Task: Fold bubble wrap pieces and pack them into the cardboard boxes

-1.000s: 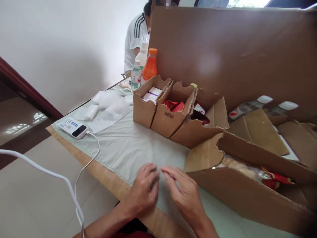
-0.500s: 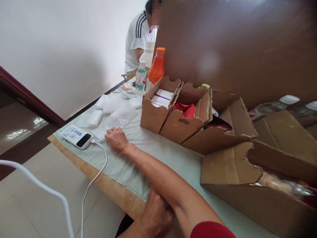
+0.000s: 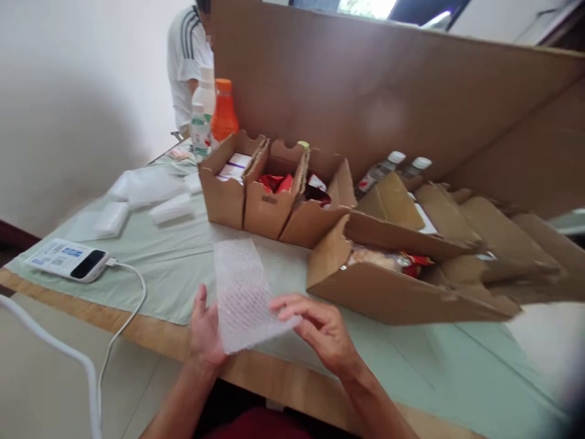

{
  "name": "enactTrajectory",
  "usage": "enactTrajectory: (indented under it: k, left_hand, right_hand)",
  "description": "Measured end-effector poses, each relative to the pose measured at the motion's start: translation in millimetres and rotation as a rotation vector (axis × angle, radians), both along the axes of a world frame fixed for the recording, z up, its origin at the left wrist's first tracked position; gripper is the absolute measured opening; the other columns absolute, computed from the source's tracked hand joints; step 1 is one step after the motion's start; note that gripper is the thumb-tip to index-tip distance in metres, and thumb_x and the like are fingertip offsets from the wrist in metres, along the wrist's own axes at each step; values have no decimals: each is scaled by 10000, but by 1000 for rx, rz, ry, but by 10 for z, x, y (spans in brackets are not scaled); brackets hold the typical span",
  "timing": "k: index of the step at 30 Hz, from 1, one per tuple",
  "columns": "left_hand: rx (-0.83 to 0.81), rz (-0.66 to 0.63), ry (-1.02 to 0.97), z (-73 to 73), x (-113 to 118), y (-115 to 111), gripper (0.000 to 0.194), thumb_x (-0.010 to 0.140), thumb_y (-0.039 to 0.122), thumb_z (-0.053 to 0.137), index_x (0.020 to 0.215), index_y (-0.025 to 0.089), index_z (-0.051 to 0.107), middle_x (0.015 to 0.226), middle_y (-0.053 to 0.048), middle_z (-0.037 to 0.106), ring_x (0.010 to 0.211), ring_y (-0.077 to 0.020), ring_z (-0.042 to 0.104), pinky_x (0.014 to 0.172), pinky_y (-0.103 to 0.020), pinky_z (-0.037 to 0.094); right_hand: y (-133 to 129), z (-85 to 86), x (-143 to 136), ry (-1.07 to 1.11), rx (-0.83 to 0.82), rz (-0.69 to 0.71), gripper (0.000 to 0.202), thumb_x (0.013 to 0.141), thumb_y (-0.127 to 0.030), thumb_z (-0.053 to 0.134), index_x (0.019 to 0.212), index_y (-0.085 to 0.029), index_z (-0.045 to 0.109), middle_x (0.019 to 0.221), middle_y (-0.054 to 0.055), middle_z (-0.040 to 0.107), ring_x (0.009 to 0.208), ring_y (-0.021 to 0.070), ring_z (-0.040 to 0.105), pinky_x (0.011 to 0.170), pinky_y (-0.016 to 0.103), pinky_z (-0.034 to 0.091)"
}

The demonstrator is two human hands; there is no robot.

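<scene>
A translucent bubble-wrap piece (image 3: 242, 292) is held up over the table's front edge, between both hands. Its left lower side rests in my left hand (image 3: 206, 332), whose thumb stands up apart from the wrap; the other fingers are mostly hidden behind it. At its lower right corner, my right hand (image 3: 320, 329) grips the wrap between thumb and fingers. More clear wrap (image 3: 150, 186) lies at the back left of the cloth, with a rolled piece (image 3: 112, 219) and a folded piece (image 3: 171, 209) in front.
Cardboard bins (image 3: 223, 198) line the back, and a longer box (image 3: 393, 292) juts forward at right. An orange bottle (image 3: 223, 116) stands behind them. A white device (image 3: 68, 259) with a cable lies at left. A person in a white shirt (image 3: 180, 61) is beyond the table.
My right hand has come back from the far left with a bubble-wrap piece. My left hand has moved from under the right arm to the wrap. The view has turned right.
</scene>
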State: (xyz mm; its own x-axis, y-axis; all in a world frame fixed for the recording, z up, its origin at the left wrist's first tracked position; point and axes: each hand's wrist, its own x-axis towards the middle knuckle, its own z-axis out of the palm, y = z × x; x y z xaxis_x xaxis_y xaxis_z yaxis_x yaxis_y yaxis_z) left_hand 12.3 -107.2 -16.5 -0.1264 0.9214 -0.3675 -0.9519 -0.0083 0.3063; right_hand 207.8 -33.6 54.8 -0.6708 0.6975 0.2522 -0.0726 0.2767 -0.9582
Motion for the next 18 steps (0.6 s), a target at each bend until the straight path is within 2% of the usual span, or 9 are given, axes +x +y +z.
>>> enactTrajectory:
  k: [2, 4, 7, 9, 12, 14, 18]
  left_hand:
    - [-75, -115, 23, 45, 63, -27, 650, 826, 664, 664, 1247, 169, 653, 1210, -155, 739, 1218, -361, 662, 1039, -513, 513]
    - [-186, -177, 163, 71, 203, -45, 662, 759, 509, 797, 1303, 187, 597, 1171, -125, 744, 1065, -290, 721, 926, -422, 563]
    - [-265, -215, 438, 92, 477, -68, 814, 639, 250, 888, 1372, 186, 541, 986, -37, 753, 806, -149, 706, 770, -260, 537]
    - [-267, -233, 543, 114, 644, -79, 906, 604, 252, 898, 1415, 149, 507, 872, -2, 735, 740, -126, 679, 742, -239, 520]
    - [-283, -256, 671, 163, 805, -74, 1021, 616, 324, 877, 1505, 132, 412, 839, -3, 736, 792, -166, 707, 783, -280, 533]
    - [-276, -241, 792, 189, 847, -62, 1061, 649, 342, 844, 1565, 155, 343, 834, 3, 734, 827, -175, 714, 790, -284, 530]
    - [-248, -177, 1018, 226, 814, -54, 1023, 714, 321, 772, 1609, 207, 289, 861, 15, 730, 665, -103, 635, 657, -222, 478]
  right_hand:
    - [-272, -107, 392, -11, -86, -58, 188, 1004, -350, 624, 971, -271, 791, 1082, 61, 799, 1025, 195, 746, 913, 331, 583]
    - [-534, -201, 671, -15, -146, -121, 190, 1010, -352, 616, 978, -286, 791, 1078, 58, 798, 1053, 198, 742, 928, 338, 584]
    - [-849, -291, 939, 6, -184, -188, 196, 1014, -353, 604, 983, -295, 789, 1047, 59, 804, 1034, 206, 751, 922, 357, 597]
    - [-990, -335, 1060, 15, -197, -235, 201, 1012, -351, 605, 966, -290, 791, 1025, 61, 807, 1013, 210, 758, 920, 362, 604]
    - [-1109, -404, 1186, 17, -240, -289, 184, 1001, -327, 622, 943, -275, 789, 1034, 62, 806, 1006, 206, 760, 926, 351, 606]
    - [-1141, -445, 1231, 12, -270, -295, 170, 997, -302, 625, 945, -266, 784, 1051, 63, 802, 1010, 200, 758, 927, 343, 604]
    - [-1132, -465, 1213, 24, -264, -276, 167, 1002, -266, 612, 950, -261, 771, 1064, 51, 798, 1002, 177, 752, 913, 318, 595]
